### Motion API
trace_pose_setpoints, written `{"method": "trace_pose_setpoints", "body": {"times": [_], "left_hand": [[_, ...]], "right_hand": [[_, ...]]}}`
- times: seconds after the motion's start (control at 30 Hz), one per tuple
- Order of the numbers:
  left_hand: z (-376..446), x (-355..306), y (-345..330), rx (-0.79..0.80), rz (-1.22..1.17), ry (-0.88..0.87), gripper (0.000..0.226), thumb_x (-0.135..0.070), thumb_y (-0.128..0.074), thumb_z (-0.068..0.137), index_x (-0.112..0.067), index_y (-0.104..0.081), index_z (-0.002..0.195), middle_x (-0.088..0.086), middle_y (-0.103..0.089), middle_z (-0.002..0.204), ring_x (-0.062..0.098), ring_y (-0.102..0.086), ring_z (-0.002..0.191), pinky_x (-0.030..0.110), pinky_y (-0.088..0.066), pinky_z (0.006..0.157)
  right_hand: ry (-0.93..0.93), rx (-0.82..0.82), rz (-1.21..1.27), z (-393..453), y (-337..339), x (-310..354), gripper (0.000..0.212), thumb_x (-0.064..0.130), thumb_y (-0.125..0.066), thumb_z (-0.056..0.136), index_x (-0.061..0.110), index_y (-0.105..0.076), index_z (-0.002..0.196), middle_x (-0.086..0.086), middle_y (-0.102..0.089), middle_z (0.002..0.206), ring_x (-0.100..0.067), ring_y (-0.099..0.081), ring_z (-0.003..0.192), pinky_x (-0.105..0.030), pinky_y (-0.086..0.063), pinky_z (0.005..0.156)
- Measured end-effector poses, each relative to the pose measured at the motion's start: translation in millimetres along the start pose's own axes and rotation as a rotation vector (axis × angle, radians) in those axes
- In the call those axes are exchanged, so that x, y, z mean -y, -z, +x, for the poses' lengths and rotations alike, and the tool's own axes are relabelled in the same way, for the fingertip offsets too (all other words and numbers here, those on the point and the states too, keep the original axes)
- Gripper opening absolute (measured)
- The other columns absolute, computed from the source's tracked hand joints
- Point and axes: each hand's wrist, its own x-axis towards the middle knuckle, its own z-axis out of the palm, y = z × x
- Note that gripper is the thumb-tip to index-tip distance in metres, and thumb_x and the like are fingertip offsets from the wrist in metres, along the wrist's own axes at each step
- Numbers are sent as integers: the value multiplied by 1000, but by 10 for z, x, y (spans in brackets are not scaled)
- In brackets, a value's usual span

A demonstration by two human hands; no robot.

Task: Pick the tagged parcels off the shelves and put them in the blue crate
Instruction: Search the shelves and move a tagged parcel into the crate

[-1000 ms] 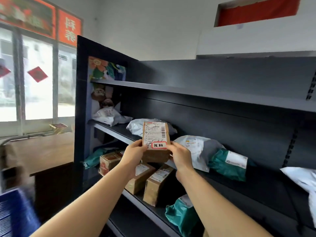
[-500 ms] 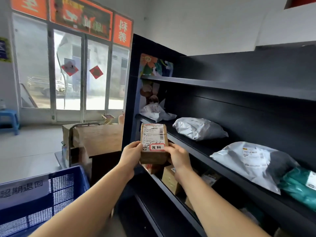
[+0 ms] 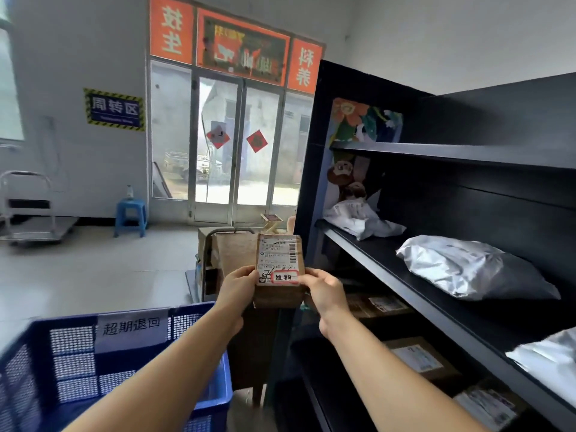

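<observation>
I hold a small brown cardboard parcel [image 3: 279, 269] upright in front of me, with a white shipping label and a red-bordered tag on its face. My left hand [image 3: 238, 286] grips its left side and my right hand [image 3: 324, 291] grips its right side. The blue crate [image 3: 124, 366] with a white paper sign stands at the lower left, below and left of the parcel. The black shelves [image 3: 436, 304] rise on the right and carry more parcels, among them a silver-grey bag [image 3: 467, 266] and a white bag [image 3: 358, 219].
Behind the parcel stands a trolley with brown cartons [image 3: 230, 251]. Lower shelves hold boxed parcels [image 3: 417, 358]. A blue stool [image 3: 131, 213] and a flat metal cart [image 3: 31, 213] stand by the far wall, with glass doors [image 3: 233, 145] beyond the tiled floor.
My view has swung left, away from the shelves. Both hands have carried the parcel off the shelf toward the blue crate, which has come further into view.
</observation>
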Motion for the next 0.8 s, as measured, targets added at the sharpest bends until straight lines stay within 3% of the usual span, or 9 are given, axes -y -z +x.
{"method": "trace_pose_setpoints", "body": {"times": [0.07,0.23,0.4,0.47,0.6,0.8], "left_hand": [[81,-11,65,-44,3,-16,25,-18,-45,98,-14,-60,117,10,-69,108,21,-65,100,37,-54,90],[326,54,300,-129,13,-21,26,-16,-45,98,-10,-59,118,12,-68,109,21,-65,99,38,-55,90],[554,132,630,-210,22,-2,28,-17,-45,98,-11,-58,122,12,-69,109,25,-64,104,44,-54,93],[632,143,776,-236,23,-5,28,-15,-45,98,-10,-59,121,12,-69,108,26,-64,104,43,-54,92],[802,161,1080,-285,13,7,25,-15,-45,98,-11,-59,118,11,-69,106,25,-63,103,37,-55,87],[1110,160,1515,-311,18,21,25,-14,-44,98,-9,-59,117,13,-68,107,25,-63,102,40,-53,93]], "right_hand": [[5,52,7,116,-86,-18,21,15,-65,86,19,-66,107,2,-71,97,-8,-64,87,-17,-49,62],[-19,142,-8,352,-390,-158,14,14,-68,83,21,-71,94,1,-75,94,-18,-68,98,-36,-55,92],[-50,225,-2,522,-719,-278,13,12,-67,82,21,-69,91,0,-76,91,-19,-68,98,-38,-53,96],[-54,257,-2,573,-864,-313,12,11,-66,83,22,-68,88,0,-75,91,-17,-67,95,-35,-54,91],[-81,302,5,660,-1185,-380,12,11,-64,85,18,-67,94,-1,-74,94,-12,-67,86,-20,-52,64],[-130,324,8,817,-1665,-453,20,10,-64,86,12,-65,106,-5,-74,96,-12,-68,83,-13,-50,49]]}}
